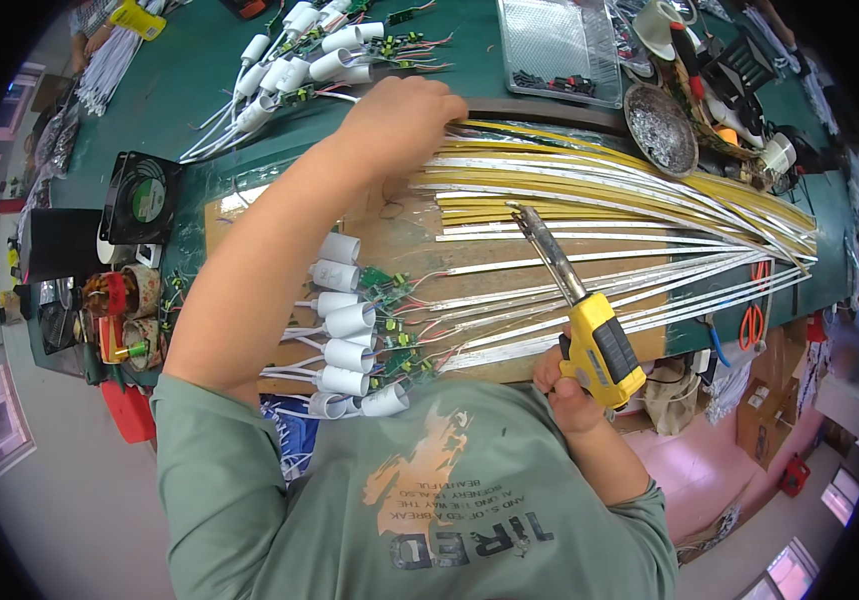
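Observation:
My left hand reaches across the bench with its fingers curled down at the near-left ends of a bundle of thin yellow and white LED strips. Whatever its fingertips pinch is hidden. In my right hand is a yellow and black soldering gun, its metal barrel slanting up and left above the strips. Below the bundle, several separate white strips fan out, joined by thin red and white wires to small green circuit boards. White cylindrical sockets lie in a column beside those boards.
More white sockets with boards are heaped at the far left. A clear plastic tray holds small dark parts. Near it are a round metal dish and cluttered tools. A black fan stands left; red-handled scissors lie right.

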A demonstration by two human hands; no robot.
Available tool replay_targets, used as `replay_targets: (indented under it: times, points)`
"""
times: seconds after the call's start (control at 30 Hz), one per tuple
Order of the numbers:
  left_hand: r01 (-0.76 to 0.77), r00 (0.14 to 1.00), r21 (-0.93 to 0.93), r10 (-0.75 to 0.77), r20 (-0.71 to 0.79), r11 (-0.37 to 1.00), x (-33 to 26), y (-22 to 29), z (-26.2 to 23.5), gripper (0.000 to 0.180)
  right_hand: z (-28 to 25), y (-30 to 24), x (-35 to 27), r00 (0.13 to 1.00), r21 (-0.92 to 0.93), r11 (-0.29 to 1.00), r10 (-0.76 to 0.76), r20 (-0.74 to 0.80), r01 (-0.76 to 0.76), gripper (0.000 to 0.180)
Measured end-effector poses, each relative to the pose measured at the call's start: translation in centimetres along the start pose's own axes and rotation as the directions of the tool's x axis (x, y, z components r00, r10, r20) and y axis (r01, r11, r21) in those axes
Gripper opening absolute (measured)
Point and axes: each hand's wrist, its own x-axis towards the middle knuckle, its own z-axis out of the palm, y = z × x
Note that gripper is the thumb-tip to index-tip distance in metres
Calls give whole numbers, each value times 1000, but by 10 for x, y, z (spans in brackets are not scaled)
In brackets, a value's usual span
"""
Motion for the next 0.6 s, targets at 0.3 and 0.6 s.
replay_targets:
  times: [0.3,0.6]
  points:
    - [153,976,-167,-175,-128,974,-62,13,-23,20,-8,4,-1,998,-24,999,-36,58,37,20]
    - [105,989,-309,-132,-69,945,-111,40,-5,12,-10,5,-1,998,-66,997,-36,51,39,19]
